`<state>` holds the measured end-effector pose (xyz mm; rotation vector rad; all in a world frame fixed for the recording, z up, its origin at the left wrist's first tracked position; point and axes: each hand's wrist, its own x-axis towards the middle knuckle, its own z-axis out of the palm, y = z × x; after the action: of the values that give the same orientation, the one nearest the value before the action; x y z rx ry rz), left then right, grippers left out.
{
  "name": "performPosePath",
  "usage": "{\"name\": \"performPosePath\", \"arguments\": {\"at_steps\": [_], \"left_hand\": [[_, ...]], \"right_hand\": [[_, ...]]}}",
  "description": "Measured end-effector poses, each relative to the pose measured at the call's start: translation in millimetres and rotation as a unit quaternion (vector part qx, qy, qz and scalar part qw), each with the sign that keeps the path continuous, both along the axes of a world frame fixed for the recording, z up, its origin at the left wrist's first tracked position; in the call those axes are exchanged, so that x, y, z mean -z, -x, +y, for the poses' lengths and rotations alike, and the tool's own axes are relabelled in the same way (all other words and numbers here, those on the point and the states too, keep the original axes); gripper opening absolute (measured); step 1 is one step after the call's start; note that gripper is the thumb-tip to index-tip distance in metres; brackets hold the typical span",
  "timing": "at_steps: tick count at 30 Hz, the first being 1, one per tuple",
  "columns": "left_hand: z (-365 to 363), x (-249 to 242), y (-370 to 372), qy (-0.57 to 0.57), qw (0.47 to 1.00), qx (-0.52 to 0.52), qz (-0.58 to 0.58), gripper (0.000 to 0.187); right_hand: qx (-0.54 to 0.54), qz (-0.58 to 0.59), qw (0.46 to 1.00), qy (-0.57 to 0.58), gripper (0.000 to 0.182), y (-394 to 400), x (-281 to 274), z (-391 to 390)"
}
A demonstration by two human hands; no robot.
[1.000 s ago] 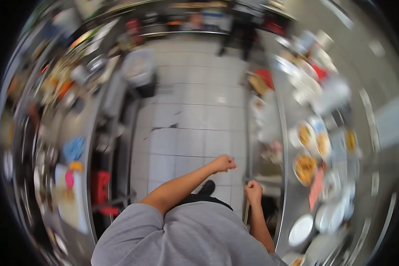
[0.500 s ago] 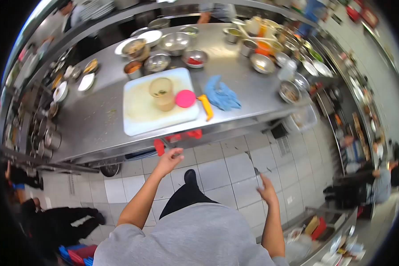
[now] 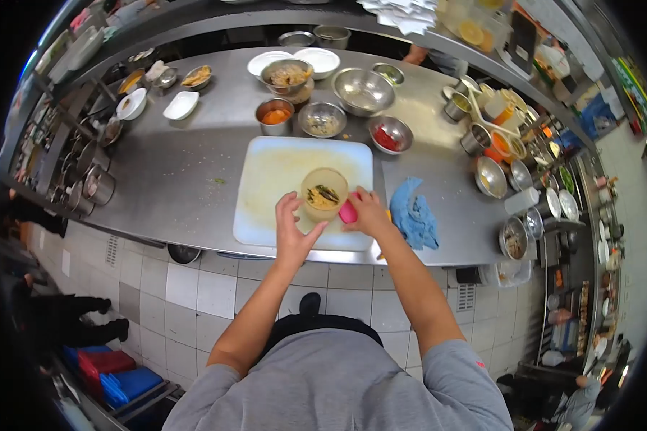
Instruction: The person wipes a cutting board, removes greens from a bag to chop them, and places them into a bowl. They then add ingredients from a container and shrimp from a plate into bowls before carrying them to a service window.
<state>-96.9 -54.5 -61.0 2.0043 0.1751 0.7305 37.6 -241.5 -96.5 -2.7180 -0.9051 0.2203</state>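
A clear plastic container (image 3: pixel 324 179) with yellowish food and dark green pieces inside stands on the white cutting board (image 3: pixel 262 190). My left hand (image 3: pixel 292 228) is at its left side, thumb and fingers spread apart and curved near the wall. On the other side, my right hand (image 3: pixel 369 214) has its fingers closed on a pink round lid (image 3: pixel 348 211), close beside the container. My right hand and forearm partly cover a yellow-orange handle at the board's right edge. A crumpled blue cloth (image 3: pixel 414 215) lies right of the board.
Behind the board stand a pot of orange food (image 3: pixel 274 119), a steel bowl (image 3: pixel 364 92) and a bowl of red pieces (image 3: pixel 390 134). More bowls and bottles crowd the right end. A shelf (image 3: pixel 266 16) runs above the far side, where another person's arm (image 3: pixel 415 54) shows.
Both hands have come up from over the floor to the board. My right hand has taken hold of the pink lid; my left has reached the container. The view has shifted closer to the table.
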Motion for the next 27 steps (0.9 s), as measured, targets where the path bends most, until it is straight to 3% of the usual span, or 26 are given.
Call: {"name": "performPosePath", "arguments": {"at_steps": [1, 3, 5, 6, 8, 9, 11, 13, 16, 24, 27], "left_hand": [[2.6, 0.8, -4.3, 0.005, 0.999, 0.018, 0.036, 0.090], [7.1, 11.3, -13.4, 0.008, 0.999, 0.016, 0.045, 0.101], [10.8, 25.7, -24.9, 0.032, 0.997, 0.047, 0.047, 0.120], [9.8, 28.6, -28.4, 0.033, 0.998, 0.044, 0.041, 0.120], [3.0, 35.5, -32.2, 0.095, 0.991, 0.068, 0.063, 0.120], [-2.1, 50.4, -37.2, 0.101, 0.992, 0.051, 0.048, 0.119], [-19.5, 28.3, -42.8, 0.085, 0.994, 0.069, -0.010, 0.117], [-24.5, 59.5, -54.1, 0.118, 0.992, 0.032, -0.006, 0.113], [-34.6, 60.7, -59.0, 0.124, 0.992, 0.000, -0.008, 0.110], [-60.3, 40.0, -49.0, 0.124, 0.992, 0.005, 0.004, 0.108], [-100.3, 4.6, -58.5, 0.144, 0.989, 0.018, -0.034, 0.100]], "right_hand": [[-0.004, 0.021, 1.000, 0.002, 0.085, -4.6, -10.9, -2.9], [-0.029, 0.047, 0.999, 0.001, 0.085, -15.0, -8.4, -11.7], [0.063, 0.047, 0.985, -0.155, 0.078, -39.5, 8.6, -28.9], [0.058, 0.041, 0.986, -0.154, 0.078, -45.7, -3.1, -26.0], [-0.008, 0.058, 0.915, -0.399, 0.076, -40.9, -46.4, -5.6], [-0.074, 0.028, 0.930, -0.358, 0.076, -33.1, -61.5, 7.5], [-0.193, -0.007, 0.955, -0.224, 0.078, -20.1, -90.7, 34.7], [-0.202, -0.069, 0.966, -0.145, 0.083, -9.2, -84.1, 49.0], [-0.222, -0.141, 0.958, -0.113, 0.089, -1.3, -87.7, 46.0], [-0.226, -0.028, 0.963, -0.141, 0.097, -7.0, -93.8, 18.1], [-0.204, 0.017, 0.908, -0.365, 0.102, -16.4, -113.0, -50.2]]}}
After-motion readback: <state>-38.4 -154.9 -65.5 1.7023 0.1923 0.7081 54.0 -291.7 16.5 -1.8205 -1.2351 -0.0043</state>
